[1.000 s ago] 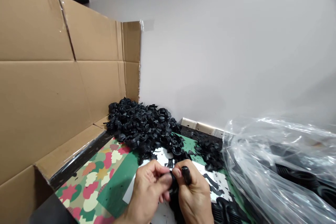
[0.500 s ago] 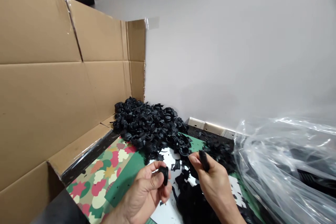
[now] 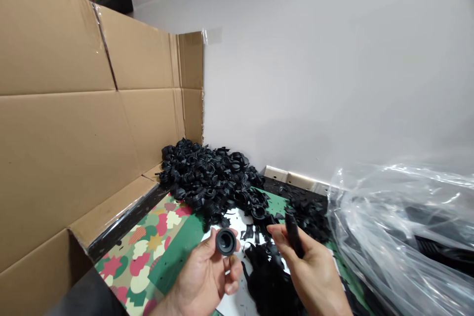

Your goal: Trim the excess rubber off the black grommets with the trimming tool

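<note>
Between the thumb and fingers of my left hand (image 3: 202,276) is a short black ribbed rubber sleeve (image 3: 225,242), its round hollow end facing me. My right hand (image 3: 313,269) is closed around a slim black handled tool (image 3: 294,234), the handle standing up past the thumb; its working end is hidden. The two hands are apart, and the tool does not touch the sleeve. Below and between them lies a dark heap of black pieces (image 3: 272,281) on a white sheet (image 3: 237,301). Beyond the hands rises a big pile of ribbed black cut pieces (image 3: 211,173).
A tall cardboard panel (image 3: 74,133) walls the left side, with a white wall (image 3: 314,69) behind. A clear plastic bag (image 3: 388,237) holding black parts stands at the right. Patterned paper (image 3: 140,252) covers the left of the surface. Smaller scraps (image 3: 307,217) lie behind my right hand.
My left hand has turned the sleeve from side-on to end-on, so its hollow opening shows. The right hand has shifted slightly right, still holding the tool.
</note>
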Demonstrator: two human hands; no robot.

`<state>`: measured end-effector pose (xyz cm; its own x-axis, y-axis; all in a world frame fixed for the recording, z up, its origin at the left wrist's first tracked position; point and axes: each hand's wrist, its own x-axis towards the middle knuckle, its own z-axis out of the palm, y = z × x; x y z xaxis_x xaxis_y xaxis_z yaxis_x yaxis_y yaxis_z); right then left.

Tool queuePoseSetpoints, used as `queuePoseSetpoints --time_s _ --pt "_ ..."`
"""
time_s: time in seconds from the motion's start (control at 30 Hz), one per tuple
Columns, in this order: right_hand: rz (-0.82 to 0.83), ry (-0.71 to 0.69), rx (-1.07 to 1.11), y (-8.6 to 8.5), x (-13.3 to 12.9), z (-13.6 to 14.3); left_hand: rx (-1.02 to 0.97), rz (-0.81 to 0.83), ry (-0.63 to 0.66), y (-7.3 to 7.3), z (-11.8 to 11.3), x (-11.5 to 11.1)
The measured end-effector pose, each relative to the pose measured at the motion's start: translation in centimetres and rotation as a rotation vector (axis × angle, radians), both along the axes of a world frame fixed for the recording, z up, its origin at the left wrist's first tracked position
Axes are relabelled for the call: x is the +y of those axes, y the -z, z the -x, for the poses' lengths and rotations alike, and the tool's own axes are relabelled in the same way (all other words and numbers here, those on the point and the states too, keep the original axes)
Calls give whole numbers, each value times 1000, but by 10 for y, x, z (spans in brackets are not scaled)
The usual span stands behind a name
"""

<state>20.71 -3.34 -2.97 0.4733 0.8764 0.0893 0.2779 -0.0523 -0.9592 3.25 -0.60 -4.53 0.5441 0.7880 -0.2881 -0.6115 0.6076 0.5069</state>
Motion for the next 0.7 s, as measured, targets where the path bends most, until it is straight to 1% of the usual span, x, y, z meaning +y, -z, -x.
queuePoseSetpoints --time_s 0.17,0.33,0.43,0.6,0.7 --pt "46 0 125 0 -10 -4 35 11 -7 4 2 -2" --pt "29 1 246 1 -18 -6 71 0 -14 3 4 -5" --pt "5 -39 332 1 -22 -3 71 -14 -6 3 4 -6" --pt "-25 -117 497 -3 -25 8 84 -17 15 4 4 -7" --pt "-21 -160 527 -3 -26 13 94 -15 18 5 5 -7"
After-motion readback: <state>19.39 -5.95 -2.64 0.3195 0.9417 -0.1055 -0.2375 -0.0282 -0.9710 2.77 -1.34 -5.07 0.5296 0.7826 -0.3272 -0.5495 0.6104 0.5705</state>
